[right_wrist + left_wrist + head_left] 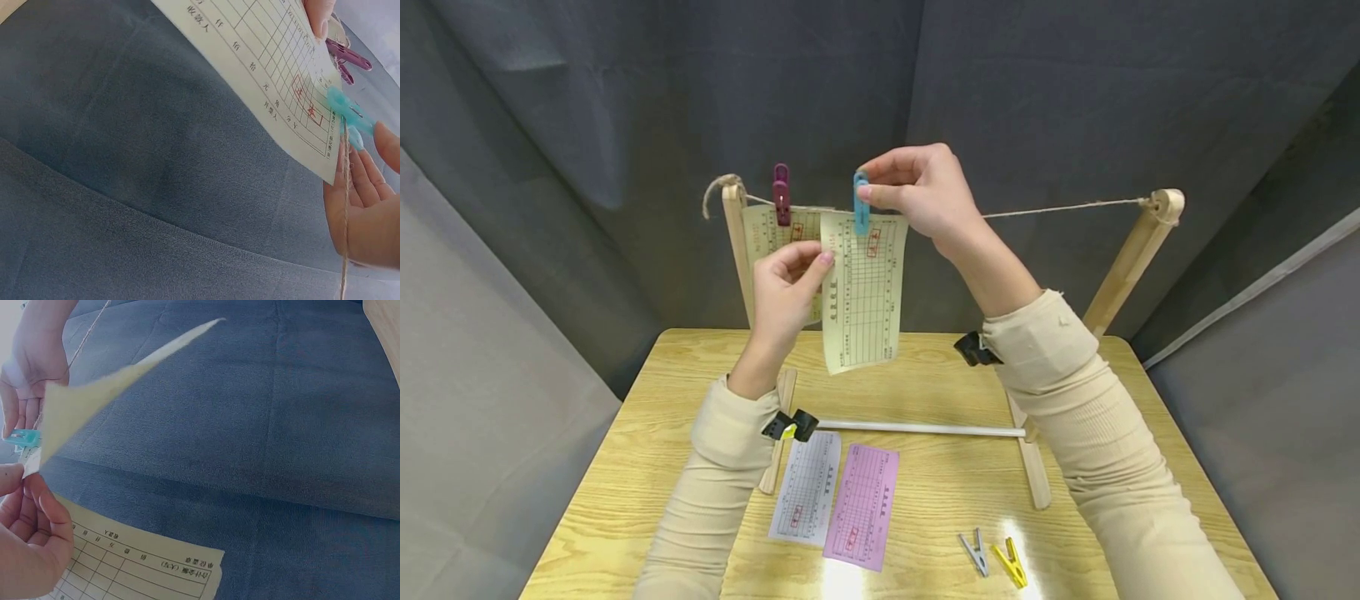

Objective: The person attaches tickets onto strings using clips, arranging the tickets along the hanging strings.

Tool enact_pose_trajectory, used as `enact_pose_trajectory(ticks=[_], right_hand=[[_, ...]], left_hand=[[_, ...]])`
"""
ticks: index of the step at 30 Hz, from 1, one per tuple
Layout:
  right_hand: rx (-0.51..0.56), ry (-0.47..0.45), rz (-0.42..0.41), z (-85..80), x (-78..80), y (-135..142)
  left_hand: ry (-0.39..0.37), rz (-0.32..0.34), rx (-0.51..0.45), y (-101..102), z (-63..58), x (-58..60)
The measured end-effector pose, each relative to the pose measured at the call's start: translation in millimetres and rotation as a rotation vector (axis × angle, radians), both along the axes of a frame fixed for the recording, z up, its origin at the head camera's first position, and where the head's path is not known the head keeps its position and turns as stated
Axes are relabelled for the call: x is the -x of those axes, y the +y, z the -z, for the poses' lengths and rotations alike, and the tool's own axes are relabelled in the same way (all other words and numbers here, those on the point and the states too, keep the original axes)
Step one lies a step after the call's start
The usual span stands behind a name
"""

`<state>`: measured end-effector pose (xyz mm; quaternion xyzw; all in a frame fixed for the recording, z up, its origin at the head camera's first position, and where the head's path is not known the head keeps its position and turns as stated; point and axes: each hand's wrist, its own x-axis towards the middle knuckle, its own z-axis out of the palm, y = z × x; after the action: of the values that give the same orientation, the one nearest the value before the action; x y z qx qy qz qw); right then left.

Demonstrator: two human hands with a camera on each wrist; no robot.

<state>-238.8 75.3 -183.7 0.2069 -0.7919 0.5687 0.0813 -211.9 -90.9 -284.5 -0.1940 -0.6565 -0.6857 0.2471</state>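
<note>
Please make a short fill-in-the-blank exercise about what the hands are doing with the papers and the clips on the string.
1. The right hand pinches the ____ clothespin at the string.
2. The left hand holds the left edge of the ____ paper that hangs from that clothespin.
3. The other sheet on the string is held by a ____ clothespin.
4. On the table, beside the white sheet, lies a ____ sheet.

Missing words: blue; yellow; purple; pink
</note>
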Motion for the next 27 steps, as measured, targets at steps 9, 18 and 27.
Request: enact_pose_trajectory(ticks=[9,18,27], right_hand=[[-0.022,-0.002,0.001,0.2,-1.6,1.6],[-0.024,-0.006,-0.018,0.4,-3.0,2.4],[-0.016,0.007,-0.045,-1.0,-3.1,3.7]], left_hand=[[-0.001,0.002,-0.003,-0.5,-0.9,-0.3],[0.004,0.013,-0.014,-0.6,-0.6,0.8],[0.004,0.017,-0.007,-1.5,-0.2,1.7]])
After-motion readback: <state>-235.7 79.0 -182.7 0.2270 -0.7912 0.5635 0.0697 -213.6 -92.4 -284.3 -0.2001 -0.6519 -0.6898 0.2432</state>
